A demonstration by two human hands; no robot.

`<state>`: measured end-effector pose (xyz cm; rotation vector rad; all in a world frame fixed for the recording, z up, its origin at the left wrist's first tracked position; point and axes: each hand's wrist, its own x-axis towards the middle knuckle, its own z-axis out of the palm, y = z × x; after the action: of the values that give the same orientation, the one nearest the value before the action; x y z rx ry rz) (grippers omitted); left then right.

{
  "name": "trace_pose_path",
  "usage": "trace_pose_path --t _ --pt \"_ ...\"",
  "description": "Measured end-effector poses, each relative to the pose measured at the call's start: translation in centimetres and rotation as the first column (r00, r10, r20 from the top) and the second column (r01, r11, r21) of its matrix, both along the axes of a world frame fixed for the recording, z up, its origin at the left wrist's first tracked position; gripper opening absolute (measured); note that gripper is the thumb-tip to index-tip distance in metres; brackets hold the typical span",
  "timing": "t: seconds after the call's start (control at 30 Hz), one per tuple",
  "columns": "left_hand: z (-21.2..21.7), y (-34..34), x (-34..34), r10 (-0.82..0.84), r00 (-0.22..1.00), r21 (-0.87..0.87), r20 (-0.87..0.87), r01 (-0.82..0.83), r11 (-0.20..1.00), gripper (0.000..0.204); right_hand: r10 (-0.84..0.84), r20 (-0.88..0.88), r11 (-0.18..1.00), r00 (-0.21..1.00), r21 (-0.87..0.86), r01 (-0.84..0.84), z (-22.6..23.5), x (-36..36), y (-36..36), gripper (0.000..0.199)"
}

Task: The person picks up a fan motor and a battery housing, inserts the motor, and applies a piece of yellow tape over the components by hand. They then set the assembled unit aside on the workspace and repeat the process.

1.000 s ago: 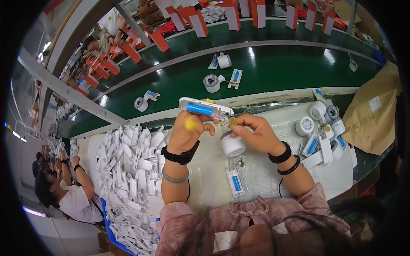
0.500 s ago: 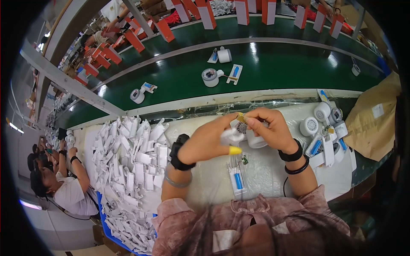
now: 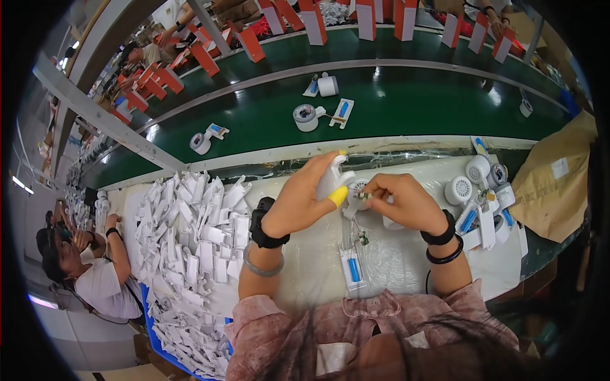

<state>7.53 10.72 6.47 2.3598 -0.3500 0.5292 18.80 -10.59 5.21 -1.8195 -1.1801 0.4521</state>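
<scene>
My left hand (image 3: 298, 202), with yellow tips on its thumb and a finger, grips a curved white plastic part (image 3: 328, 176). Just to its right, my right hand (image 3: 406, 198) pinches a small circuit board (image 3: 363, 196) in front of a round white fan head (image 3: 356, 186) with a grille. Another white piece is partly hidden under the right hand. Below them on the plastic-covered bench, thin wires run to a small green board (image 3: 363, 238) and a white casing (image 3: 347, 279) with a blue battery (image 3: 354, 269) in it.
White plastic casings (image 3: 206, 254) pile up at left, beside a blue bin (image 3: 155, 340). Fan units (image 3: 459, 189) cluster at right by a brown paper bag (image 3: 549, 184). Beyond runs a green conveyor (image 3: 254, 130) with several fan units and orange-and-white boxes (image 3: 312, 25). A co-worker (image 3: 101, 279) sits at left.
My left hand has tilted up and away from the right, raising the white part into view. My right hand has lowered slightly with the small board. The conveyor's fan units have shifted slightly left.
</scene>
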Motion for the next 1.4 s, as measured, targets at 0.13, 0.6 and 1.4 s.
trace_pose_path --t 0.13,0.6,1.4 --pt "-2.3 -0.2 0.8 -0.170 0.948 -0.586 -0.270 -0.022 0.810 0.031 -0.197 0.467 0.980 0.862 0.066 0.188 0.7 -0.7 0.5 0.014" --pt "-3.7 -2.6 1.8 -0.308 0.917 -0.924 -0.255 -0.137 0.356 0.033 -0.387 0.262 0.849 0.884 0.474 0.231 -1.2 -0.8 1.7 0.015" --pt "-3.2 -6.2 0.7 -0.128 0.990 -0.935 -0.061 -0.012 0.355 0.037 -0.592 0.359 0.647 0.722 0.746 0.159 -1.8 -0.6 2.1 0.024"
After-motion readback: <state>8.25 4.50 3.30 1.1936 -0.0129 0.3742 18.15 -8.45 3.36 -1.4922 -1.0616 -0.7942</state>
